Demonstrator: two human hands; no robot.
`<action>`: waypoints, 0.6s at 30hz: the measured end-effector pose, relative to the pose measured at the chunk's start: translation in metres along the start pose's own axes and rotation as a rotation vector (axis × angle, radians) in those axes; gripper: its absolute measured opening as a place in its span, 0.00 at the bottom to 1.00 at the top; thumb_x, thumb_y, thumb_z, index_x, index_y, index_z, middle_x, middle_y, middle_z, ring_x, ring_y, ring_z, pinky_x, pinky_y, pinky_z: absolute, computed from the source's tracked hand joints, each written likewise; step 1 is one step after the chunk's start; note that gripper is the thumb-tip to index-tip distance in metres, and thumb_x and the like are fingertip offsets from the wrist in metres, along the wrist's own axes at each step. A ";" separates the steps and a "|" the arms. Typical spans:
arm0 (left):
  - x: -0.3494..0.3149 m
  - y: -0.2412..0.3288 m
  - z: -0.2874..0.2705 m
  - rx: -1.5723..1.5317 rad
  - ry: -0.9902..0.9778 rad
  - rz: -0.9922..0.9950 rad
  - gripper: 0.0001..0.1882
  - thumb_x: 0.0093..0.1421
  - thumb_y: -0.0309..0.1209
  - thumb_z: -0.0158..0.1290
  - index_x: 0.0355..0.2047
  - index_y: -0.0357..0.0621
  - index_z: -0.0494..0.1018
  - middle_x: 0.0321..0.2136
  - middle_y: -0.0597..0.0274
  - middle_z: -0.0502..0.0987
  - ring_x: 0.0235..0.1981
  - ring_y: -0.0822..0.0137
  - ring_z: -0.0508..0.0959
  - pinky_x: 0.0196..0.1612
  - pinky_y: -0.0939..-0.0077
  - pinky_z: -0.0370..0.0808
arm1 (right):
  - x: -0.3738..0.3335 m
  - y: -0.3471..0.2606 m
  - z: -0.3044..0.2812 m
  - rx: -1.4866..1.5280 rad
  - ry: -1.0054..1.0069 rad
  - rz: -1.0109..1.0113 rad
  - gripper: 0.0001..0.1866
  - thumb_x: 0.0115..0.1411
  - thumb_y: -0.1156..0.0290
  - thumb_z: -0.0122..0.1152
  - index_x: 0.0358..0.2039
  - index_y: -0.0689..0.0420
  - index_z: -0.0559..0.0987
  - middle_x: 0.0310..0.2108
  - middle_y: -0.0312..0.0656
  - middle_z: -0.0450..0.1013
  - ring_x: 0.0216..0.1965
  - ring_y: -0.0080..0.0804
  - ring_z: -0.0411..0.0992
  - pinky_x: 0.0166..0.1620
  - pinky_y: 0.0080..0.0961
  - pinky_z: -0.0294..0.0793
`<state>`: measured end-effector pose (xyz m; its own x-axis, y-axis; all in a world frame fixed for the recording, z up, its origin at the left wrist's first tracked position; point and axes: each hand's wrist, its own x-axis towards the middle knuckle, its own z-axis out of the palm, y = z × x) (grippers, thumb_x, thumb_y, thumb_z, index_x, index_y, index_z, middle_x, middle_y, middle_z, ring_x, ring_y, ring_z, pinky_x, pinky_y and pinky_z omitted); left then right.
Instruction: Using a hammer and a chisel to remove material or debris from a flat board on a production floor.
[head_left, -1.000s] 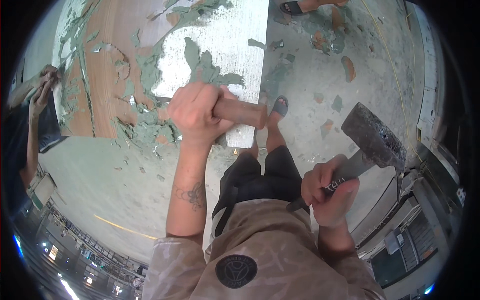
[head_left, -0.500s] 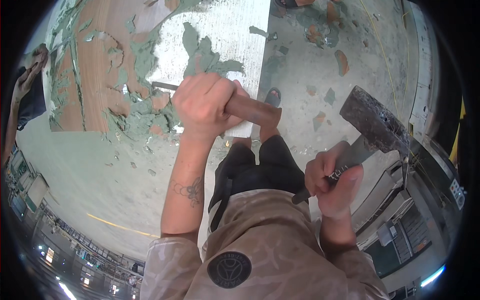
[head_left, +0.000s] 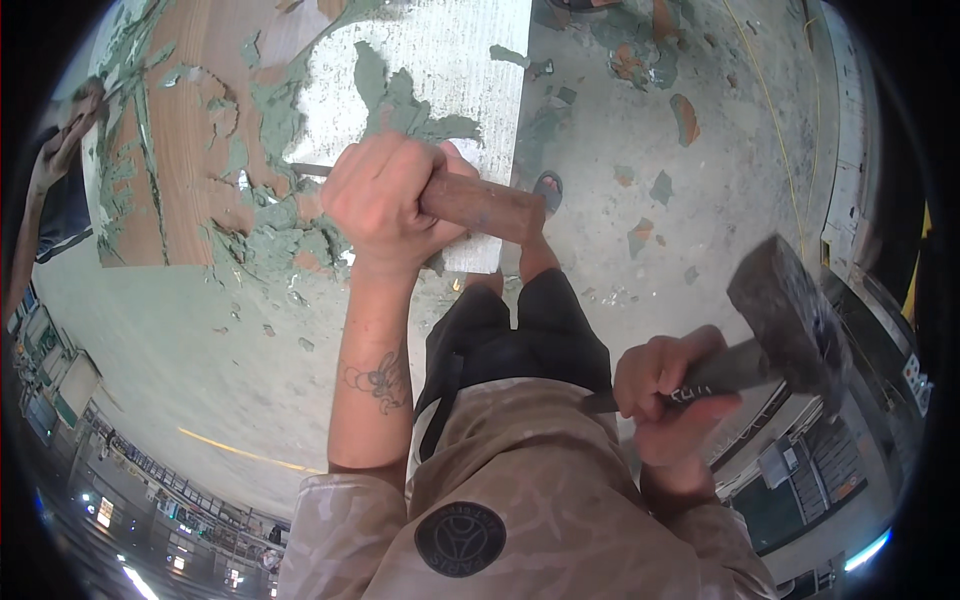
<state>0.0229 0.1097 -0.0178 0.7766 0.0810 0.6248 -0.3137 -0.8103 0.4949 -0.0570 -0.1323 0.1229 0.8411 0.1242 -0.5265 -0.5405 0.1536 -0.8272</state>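
Note:
My left hand [head_left: 385, 200] is closed round a chisel [head_left: 485, 208]. Its thick brown handle sticks out to the right of my fist, and a narrow dark blade shows on the left, its tip by the green crust. Under it lies a board [head_left: 440, 70], bared white on the right and wood-brown on the left, with ragged green patches [head_left: 390, 95] stuck on it. Off to the right, my right hand [head_left: 670, 395] grips the dark handle of a heavy hammer [head_left: 790, 310]. The hammer's block head is raised apart from the chisel.
Broken green and brown flakes [head_left: 640, 235] lie scattered over the concrete floor [head_left: 600, 150]. Another person's hand [head_left: 75, 125] is at the board's left edge. Loose green chips [head_left: 280, 235] are heaped along the board's near edge. A yellow line [head_left: 250, 452] crosses the floor at lower left.
The hammer has swung outward to the right and down, away from the chisel. My left hand and the chisel have shifted slightly left.

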 end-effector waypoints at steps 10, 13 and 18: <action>0.005 -0.002 -0.001 0.025 0.027 -0.047 0.14 0.41 0.26 0.63 0.16 0.47 0.65 0.14 0.62 0.63 0.15 0.60 0.66 0.20 0.68 0.61 | 0.002 0.066 0.026 0.116 -0.065 0.032 0.33 0.66 0.31 0.48 0.32 0.53 0.64 0.19 0.33 0.62 0.16 0.22 0.59 0.18 0.22 0.58; 0.007 -0.001 -0.002 -0.005 0.022 -0.070 0.14 0.41 0.27 0.63 0.16 0.47 0.65 0.14 0.62 0.64 0.15 0.60 0.67 0.20 0.68 0.62 | 0.010 0.060 0.032 0.180 0.080 -0.169 0.28 0.71 0.39 0.47 0.30 0.53 0.64 0.16 0.32 0.57 0.15 0.21 0.57 0.17 0.23 0.57; 0.004 -0.003 -0.005 0.054 -0.029 -0.042 0.13 0.48 0.27 0.66 0.18 0.44 0.71 0.15 0.60 0.68 0.15 0.60 0.69 0.21 0.70 0.68 | 0.017 0.058 0.019 0.201 -0.050 -0.010 0.24 0.73 0.44 0.46 0.30 0.52 0.64 0.15 0.31 0.56 0.14 0.22 0.55 0.17 0.24 0.58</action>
<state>0.0243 0.1155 -0.0140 0.8041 0.0992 0.5862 -0.2514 -0.8367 0.4865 -0.0739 -0.1023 0.0698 0.8472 0.1697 -0.5035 -0.5295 0.3469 -0.7741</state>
